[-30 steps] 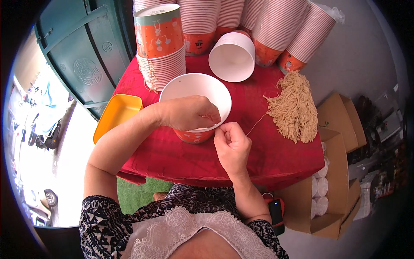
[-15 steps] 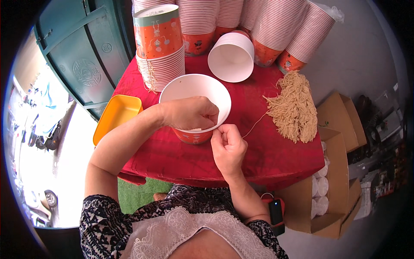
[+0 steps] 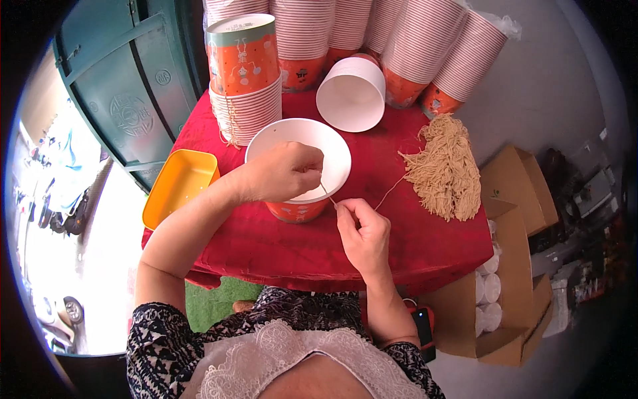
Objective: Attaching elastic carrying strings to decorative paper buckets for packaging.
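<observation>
A white-lined paper bucket (image 3: 337, 151) with an orange outside stands upright on the table. My left hand (image 3: 282, 171) is closed above its opening, pinching a thin beige string (image 3: 328, 193). Just outside the near right of the rim, my right hand (image 3: 367, 231) pinches the same string between thumb and fingertips. A short length runs taut between the two hands across the rim. From my right hand the strand goes on toward a loose heap of beige string (image 3: 446, 178) on the right of the table. My left hand hides part of the bucket's inside.
A red cloth (image 3: 425, 246) covers the table. Behind the bucket stand nested bucket stacks (image 3: 246, 106), with one bucket (image 3: 351, 100) lying on its side. A yellow tray (image 3: 174, 183) sits at left. Cardboard boxes (image 3: 512, 266) stand right of the table, a green door (image 3: 133, 93) at left.
My left hand has lifted slightly and moved left, away from the rim. My right hand has shifted slightly right and down. The string between them now shows.
</observation>
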### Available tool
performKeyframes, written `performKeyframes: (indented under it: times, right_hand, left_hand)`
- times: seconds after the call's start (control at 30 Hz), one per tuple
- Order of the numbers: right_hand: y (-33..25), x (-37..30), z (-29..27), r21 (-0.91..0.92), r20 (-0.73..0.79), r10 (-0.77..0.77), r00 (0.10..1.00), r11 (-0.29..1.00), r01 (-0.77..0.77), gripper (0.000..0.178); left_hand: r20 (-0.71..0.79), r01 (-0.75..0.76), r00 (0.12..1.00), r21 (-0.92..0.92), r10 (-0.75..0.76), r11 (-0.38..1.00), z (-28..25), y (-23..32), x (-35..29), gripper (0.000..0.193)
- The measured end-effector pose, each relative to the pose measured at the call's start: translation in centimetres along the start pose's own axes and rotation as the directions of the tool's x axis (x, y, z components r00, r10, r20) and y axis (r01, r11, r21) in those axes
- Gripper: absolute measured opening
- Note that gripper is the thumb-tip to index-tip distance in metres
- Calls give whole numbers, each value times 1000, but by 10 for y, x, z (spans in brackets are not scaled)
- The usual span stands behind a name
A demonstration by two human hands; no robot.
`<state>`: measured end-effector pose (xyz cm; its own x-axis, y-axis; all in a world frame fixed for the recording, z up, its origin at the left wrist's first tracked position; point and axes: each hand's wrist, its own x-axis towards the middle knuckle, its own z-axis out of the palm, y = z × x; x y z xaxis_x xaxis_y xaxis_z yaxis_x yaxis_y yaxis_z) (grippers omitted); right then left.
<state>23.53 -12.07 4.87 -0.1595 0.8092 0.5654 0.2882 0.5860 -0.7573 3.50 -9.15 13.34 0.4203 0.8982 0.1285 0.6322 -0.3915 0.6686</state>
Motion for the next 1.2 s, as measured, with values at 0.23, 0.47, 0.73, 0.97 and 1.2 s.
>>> performKeyframes:
  times: [0.23,0.47,0.73,0.97,1.2]
  right_hand:
    - [-7,2,-2,9,30,-22,999,1000,22,7]
    - [-13,2,-8,47,82,-17,997,999,13,8]
    - [-18,8,-27,82,194,-20,981,997,4,4]
    - [-18,16,-31,119,190,-57,980,992,34,5]
    - [-32,34,-42,393,266,-64,962,918,-47,8]
  left_hand:
    - [0,-112,993,-182,114,977,9,0,-1,18]
    - [151,38,986,-590,64,807,7,6,3,13]
    - [191,63,981,-455,29,888,11,-1,-2,10]
    - [196,-5,977,-351,78,936,15,6,-2,10]
    - [154,-44,984,-278,90,959,19,8,1,14]
